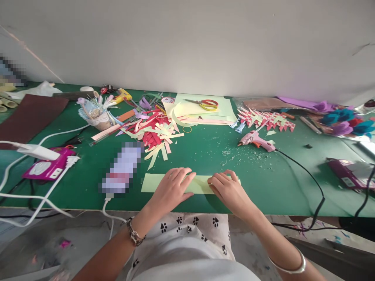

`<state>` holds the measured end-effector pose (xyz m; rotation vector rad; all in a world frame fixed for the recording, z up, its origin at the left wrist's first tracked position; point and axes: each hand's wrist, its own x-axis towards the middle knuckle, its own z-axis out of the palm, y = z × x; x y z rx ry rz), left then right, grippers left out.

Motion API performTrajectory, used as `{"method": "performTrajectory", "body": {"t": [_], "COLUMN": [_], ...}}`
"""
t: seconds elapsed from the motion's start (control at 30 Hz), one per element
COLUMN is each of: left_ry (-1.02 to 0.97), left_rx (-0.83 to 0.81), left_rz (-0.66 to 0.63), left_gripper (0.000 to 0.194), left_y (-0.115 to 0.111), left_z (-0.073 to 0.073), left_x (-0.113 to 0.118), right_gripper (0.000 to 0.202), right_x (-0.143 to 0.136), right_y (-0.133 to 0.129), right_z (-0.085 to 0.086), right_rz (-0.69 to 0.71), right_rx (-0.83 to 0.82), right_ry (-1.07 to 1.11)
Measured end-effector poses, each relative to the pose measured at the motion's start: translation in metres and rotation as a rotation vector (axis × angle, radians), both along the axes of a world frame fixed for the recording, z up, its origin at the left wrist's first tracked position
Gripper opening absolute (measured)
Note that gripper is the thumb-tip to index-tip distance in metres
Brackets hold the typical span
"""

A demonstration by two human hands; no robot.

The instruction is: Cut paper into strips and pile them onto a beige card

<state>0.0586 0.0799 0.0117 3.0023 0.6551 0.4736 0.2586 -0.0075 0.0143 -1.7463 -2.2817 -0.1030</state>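
A pale green paper strip (150, 183) lies lengthwise near the table's front edge. Flat across its middle rests my left hand (172, 188), fingers stretched out and thumb apart. My right hand (230, 190) is at the strip's right part, its fingers curled down on the paper; the fingertips and thumb are partly hidden. A shaded, slightly raised patch of the paper shows beside the right fingers. Beyond the hands, a pink glue gun (256, 140) lies on its side among bits of dried glue.
Cut paper strips (155, 130) are heaped beyond the hands. Scissors (205, 104) lie on pale green sheets (230, 113) by the wall. A blurred phone (121, 169) with a white cable is at left. Purple power strips (47, 169) and cords flank the green table (199, 152).
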Motion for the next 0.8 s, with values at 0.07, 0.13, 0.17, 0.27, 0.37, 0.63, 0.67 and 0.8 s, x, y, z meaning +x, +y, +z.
{"method": "performTrajectory", "body": {"t": [0.07, 0.13, 0.17, 0.27, 0.37, 0.63, 0.67, 0.8], "left_ry": [-0.008, -0.013, -0.005, 0.06, 0.096, 0.132, 0.112, 0.033], "left_rx": [0.122, 0.245, 0.288, 0.277, 0.137, -0.082, -0.084, -0.091], "left_rz": [-0.036, -0.054, -0.052, -0.024, -0.032, -0.076, -0.081, -0.087], "left_gripper": [0.035, 0.029, 0.027, 0.022, 0.02, 0.022, 0.02, 0.019], "left_y": [0.0, 0.0, 0.0, 0.0, 0.001, 0.0, 0.0, 0.005], "left_z": [0.006, 0.014, 0.017, 0.022, 0.017, 0.002, 0.0, -0.004], "left_x": [0.001, 0.001, 0.001, -0.002, -0.006, -0.011, -0.011, -0.014], "right_gripper": [0.021, 0.02, 0.019, 0.019, 0.019, 0.023, 0.023, 0.024], "right_x": [0.001, 0.002, 0.003, 0.006, 0.009, 0.013, 0.014, 0.019], "right_y": [0.0, -0.002, -0.004, -0.008, -0.012, -0.013, -0.012, -0.004], "right_z": [0.005, 0.01, 0.011, 0.01, 0.003, 0.0, 0.0, 0.001], "right_rz": [0.011, 0.027, 0.037, 0.075, 0.099, 0.105, 0.108, 0.13], "right_rx": [0.051, 0.125, 0.165, 0.202, 0.056, -0.157, -0.165, -0.189], "right_ry": [0.006, -0.012, -0.027, -0.061, -0.011, 0.096, 0.104, 0.125]}}
